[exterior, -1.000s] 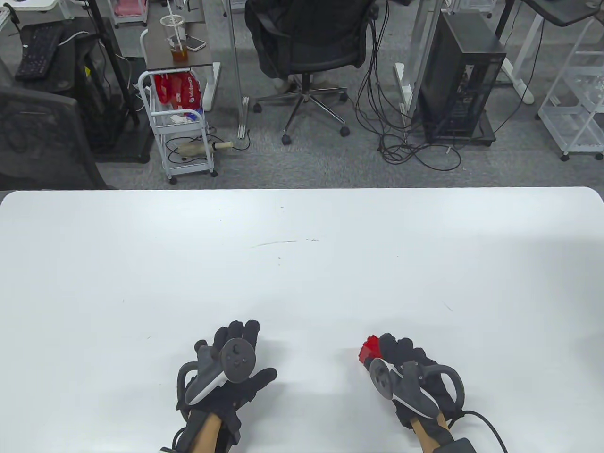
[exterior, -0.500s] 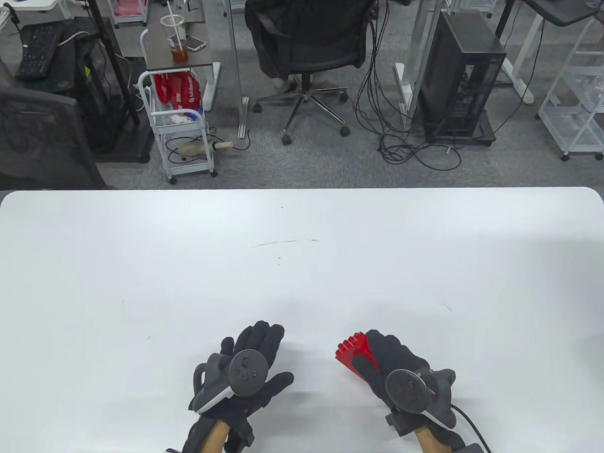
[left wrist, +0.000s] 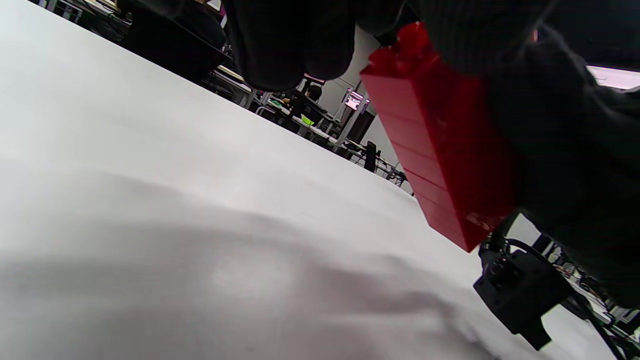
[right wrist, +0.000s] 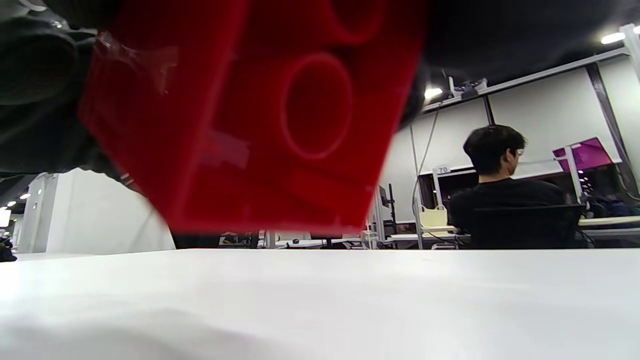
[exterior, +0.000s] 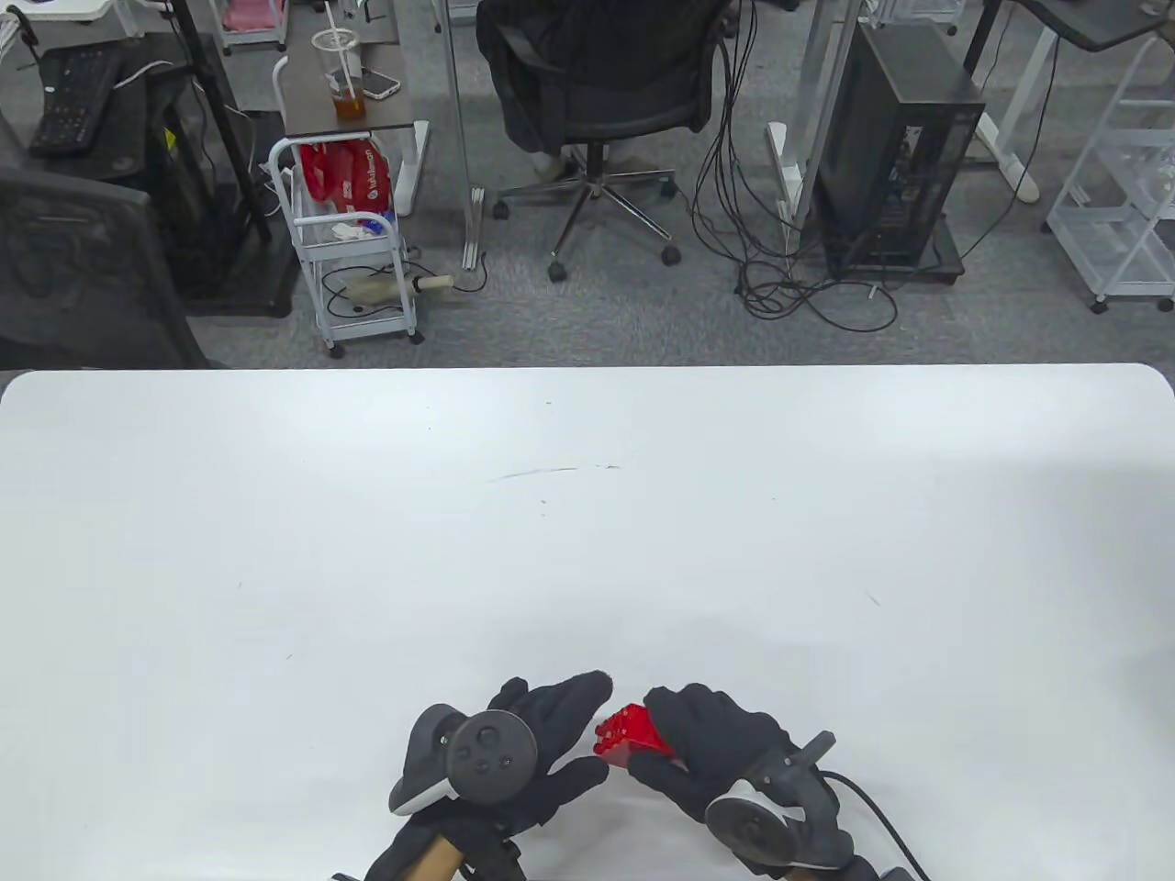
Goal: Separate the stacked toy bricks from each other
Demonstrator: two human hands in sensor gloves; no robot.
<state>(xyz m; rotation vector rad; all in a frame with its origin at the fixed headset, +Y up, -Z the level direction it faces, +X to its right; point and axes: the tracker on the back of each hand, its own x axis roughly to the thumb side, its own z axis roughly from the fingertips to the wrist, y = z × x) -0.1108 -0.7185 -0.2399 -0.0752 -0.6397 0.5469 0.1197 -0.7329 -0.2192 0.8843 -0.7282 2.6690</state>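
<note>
Grey carpet (exterior: 597, 312), black office chair (exterior: 597, 83), white wire trolley (exterior: 353, 248).

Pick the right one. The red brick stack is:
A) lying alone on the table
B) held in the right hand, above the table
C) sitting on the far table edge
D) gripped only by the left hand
B: the right hand grips the brick stack, which hangs clear of the table in the left wrist view.

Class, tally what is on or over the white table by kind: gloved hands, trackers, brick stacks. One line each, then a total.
Gloved hands: 2, left hand and right hand
Trackers: 2, left tracker and right tracker
Red brick stacks: 1, stack, held in the right hand
Total: 5
</note>
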